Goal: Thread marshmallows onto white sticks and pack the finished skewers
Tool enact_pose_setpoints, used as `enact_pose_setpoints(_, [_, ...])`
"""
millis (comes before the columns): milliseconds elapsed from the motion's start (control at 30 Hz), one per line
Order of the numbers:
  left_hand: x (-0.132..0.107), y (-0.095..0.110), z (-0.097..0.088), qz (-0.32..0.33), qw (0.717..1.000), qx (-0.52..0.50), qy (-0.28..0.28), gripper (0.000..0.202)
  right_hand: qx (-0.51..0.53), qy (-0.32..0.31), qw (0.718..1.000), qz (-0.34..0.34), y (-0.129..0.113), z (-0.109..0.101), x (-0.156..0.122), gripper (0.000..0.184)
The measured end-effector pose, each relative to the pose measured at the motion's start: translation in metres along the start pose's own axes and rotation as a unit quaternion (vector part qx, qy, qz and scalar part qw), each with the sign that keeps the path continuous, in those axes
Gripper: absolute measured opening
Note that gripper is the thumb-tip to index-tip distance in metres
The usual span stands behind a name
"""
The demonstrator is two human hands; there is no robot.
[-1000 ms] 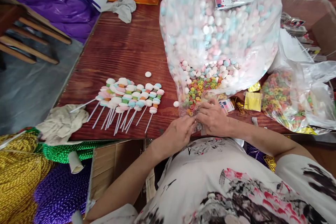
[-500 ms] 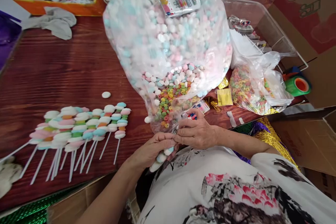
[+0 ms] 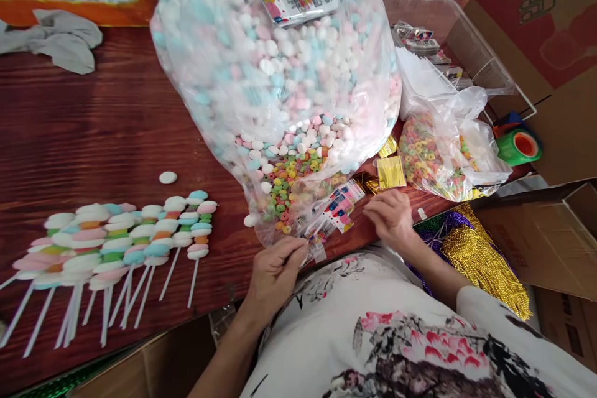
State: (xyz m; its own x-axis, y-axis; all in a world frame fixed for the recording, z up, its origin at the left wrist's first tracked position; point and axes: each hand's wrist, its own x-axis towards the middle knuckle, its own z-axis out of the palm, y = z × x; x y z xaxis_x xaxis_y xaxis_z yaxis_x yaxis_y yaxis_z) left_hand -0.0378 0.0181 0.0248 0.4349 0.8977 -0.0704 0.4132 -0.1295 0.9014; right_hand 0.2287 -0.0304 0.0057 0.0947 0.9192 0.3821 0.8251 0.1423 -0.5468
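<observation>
At the table's front edge my left hand (image 3: 276,267) is closed, thumb against fingers. What it grips is hidden; a clear plastic scrap (image 3: 319,253) shows by its fingertips. Just beyond lie several printed cards (image 3: 338,208) in clear plastic. My right hand (image 3: 390,216) is off to the right with curled, pinched fingers, and I cannot make out what is in them. It is close to a white strip (image 3: 421,214) on the table edge and below a gold bundle of ties (image 3: 390,172). Marshmallow skewers (image 3: 116,239) on white sticks lie in a row at left.
A large clear bag of pastel marshmallows (image 3: 289,68) and ring candies (image 3: 284,189) fills the middle. To its right are a bag of ring candies (image 3: 426,155), green tape (image 3: 518,147) and a clear bin (image 3: 448,6). One loose marshmallow (image 3: 168,178) lies left.
My right hand has parted from my left and moved right to the table edge. Only one of two white strips there still shows. The marshmallows under my left hand are out of sight.
</observation>
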Motion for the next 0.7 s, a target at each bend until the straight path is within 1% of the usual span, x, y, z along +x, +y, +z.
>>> enact_pose_setpoints(33, [0.001, -0.001, -0.001, -0.065, 0.996, -0.054, 0.024, 0.018, -0.023, 0.008, 0.999, 0.025, 0.013, -0.004, -0.002, 0.012])
enact_pose_setpoints(67, [0.001, -0.002, 0.000, -0.133, 0.985, -0.105, 0.042, 0.019, -0.044, 0.000, 0.998, 0.038, 0.024, -0.006, -0.003, 0.011])
enact_pose_setpoints(100, [0.002, -0.002, 0.001, -0.195, 0.967, -0.152, 0.054, 0.023, -0.065, -0.017, 0.997, 0.041, 0.032, -0.008, -0.003, 0.011])
enact_pose_setpoints(133, [0.002, -0.002, 0.003, -0.244, 0.948, -0.195, 0.061, 0.028, -0.084, -0.036, 0.995, 0.038, 0.037, -0.008, -0.002, 0.011])
enact_pose_setpoints(167, [0.003, 0.000, 0.005, -0.277, 0.930, -0.232, 0.062, 0.033, -0.102, -0.054, 0.993, 0.030, 0.040, -0.007, -0.001, 0.012])
enact_pose_setpoints(200, [0.004, 0.002, 0.007, -0.292, 0.918, -0.261, 0.061, 0.037, -0.117, -0.067, 0.991, 0.020, 0.041, -0.005, 0.000, 0.012])
enact_pose_setpoints(300, [0.005, 0.009, 0.011, -0.294, 0.903, -0.307, 0.060, 0.041, -0.138, -0.095, 0.986, -0.008, 0.039, 0.000, 0.007, 0.019])
enact_pose_setpoints(367, [0.004, 0.010, 0.012, -0.293, 0.899, -0.319, 0.061, 0.039, -0.122, -0.120, 0.985, -0.032, 0.037, -0.001, 0.010, 0.024])
enact_pose_setpoints(433, [0.002, 0.009, 0.011, -0.292, 0.899, -0.322, 0.062, 0.039, -0.063, -0.130, 0.989, -0.041, 0.037, -0.005, 0.011, 0.024])
enact_pose_setpoints(467, [0.001, 0.007, 0.010, -0.294, 0.899, -0.320, 0.061, 0.039, -0.015, -0.127, 0.991, -0.031, 0.038, -0.007, 0.011, 0.023])
enact_pose_setpoints(533, [-0.001, 0.003, 0.010, -0.300, 0.898, -0.316, 0.062, 0.040, 0.107, -0.111, 0.988, 0.024, 0.038, -0.014, 0.009, 0.019])
enact_pose_setpoints(567, [-0.001, 0.002, 0.011, -0.301, 0.898, -0.316, 0.063, 0.040, 0.171, -0.099, 0.978, 0.063, 0.037, -0.017, 0.008, 0.018])
enact_pose_setpoints(633, [0.000, 0.002, 0.013, -0.295, 0.899, -0.317, 0.067, 0.039, 0.286, -0.062, 0.946, 0.138, 0.033, -0.022, 0.005, 0.015])
enact_pose_setpoints(700, [0.004, 0.008, 0.016, -0.283, 0.905, -0.313, 0.058, 0.036, 0.378, -0.014, 0.908, 0.177, 0.023, -0.024, 0.006, 0.013])
